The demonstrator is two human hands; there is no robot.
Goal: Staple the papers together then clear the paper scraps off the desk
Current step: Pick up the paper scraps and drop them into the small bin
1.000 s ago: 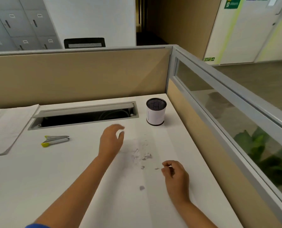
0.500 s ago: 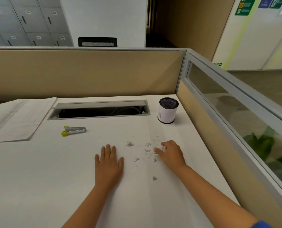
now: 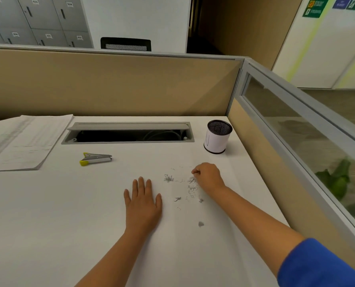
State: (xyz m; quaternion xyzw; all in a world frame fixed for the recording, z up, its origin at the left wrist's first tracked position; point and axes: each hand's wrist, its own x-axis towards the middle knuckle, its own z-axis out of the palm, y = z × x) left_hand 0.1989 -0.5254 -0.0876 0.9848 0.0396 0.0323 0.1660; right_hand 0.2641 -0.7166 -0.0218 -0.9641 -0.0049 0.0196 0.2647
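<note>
near the pen cup (image 3: 218,137), scraps (image 3: 190,188) litter the surface (image 3: 48,224). left hand (image 3: 142,206) flat, empty; right hand (image 3: 208,178) curled, pinching bits. risk: tiny pieces slipping out, scattering.

Left hand (image 3: 142,204), raised with curled fingers over the tabletop (image 3: 48,214) one second ago, now laid flat, palm down and fingers straight, just left of the scraps (image 3: 190,188). Right hand (image 3: 208,177), formerly near the front edge below the scraps, now advanced to their far right side, closer to the mesh cup (image 3: 218,137), fingers curled at the scatter; whether a scrap is pinched cannot be told.
</note>
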